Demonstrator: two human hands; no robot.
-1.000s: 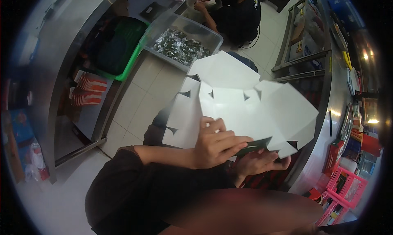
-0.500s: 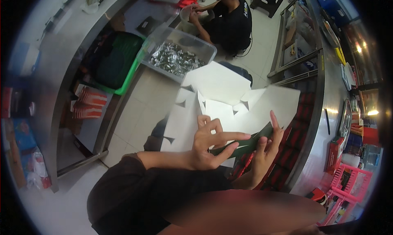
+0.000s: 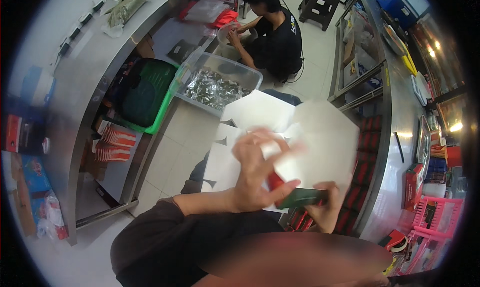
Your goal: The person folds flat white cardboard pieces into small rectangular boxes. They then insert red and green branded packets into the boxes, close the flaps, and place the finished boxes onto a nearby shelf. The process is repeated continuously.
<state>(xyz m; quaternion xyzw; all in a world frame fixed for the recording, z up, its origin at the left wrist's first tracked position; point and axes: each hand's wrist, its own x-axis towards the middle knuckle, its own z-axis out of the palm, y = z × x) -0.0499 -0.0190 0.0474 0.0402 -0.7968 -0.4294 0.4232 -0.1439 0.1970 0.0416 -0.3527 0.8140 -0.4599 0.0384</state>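
Note:
A partly folded cardboard box [image 3: 257, 109] lies in front of me, white inside with green and red outer faces. Its wide flaps stand out at the far side and on the right. My left hand [image 3: 252, 174] is over the box's near left part, its thumb at the red and green side and its other fingers blurred over the white inside. Around the near right corner of the box, my right hand [image 3: 325, 209] grips the green side, fingers partly hidden behind it.
A clear plastic bin [image 3: 227, 62] of small silvery packets stands on the floor ahead, near a seated co-worker [image 3: 277, 42] handling a tub. Left are a steel table [image 3: 82, 97] and a green crate [image 3: 160, 107]. Stacked red-and-dark boxes [image 3: 362, 172] sit under the right counter [image 3: 395, 162].
The box's near side now shows a red and green face standing up between my hands. My left fingers have moved and blurred; my right hand has closed lower on the near right corner.

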